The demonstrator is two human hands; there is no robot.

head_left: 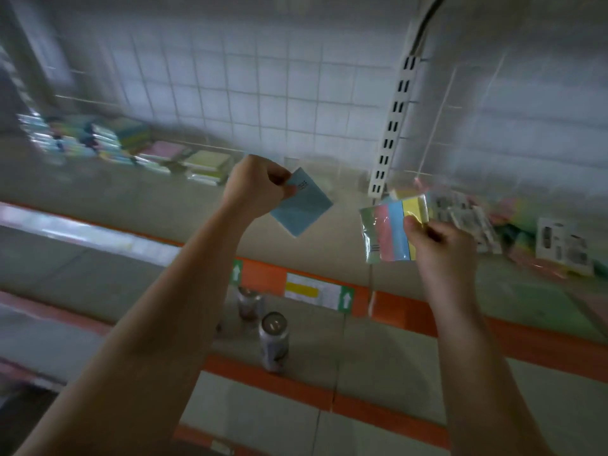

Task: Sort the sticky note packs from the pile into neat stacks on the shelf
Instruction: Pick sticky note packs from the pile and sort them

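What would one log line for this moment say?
left hand: pinches blue pack | right hand: holds striped pack | stacks left | pile right

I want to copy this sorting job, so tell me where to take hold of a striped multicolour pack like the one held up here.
Pinch the striped multicolour pack at one edge, as the right hand does at its yellow side, coming from the right. It is flat, thin and film-wrapped, so thumb on the face and fingers behind hold it steady.

Dim, greyish light; strong motion blur smears the upper left and right edges, and wide-angle distortion bends straight lines.
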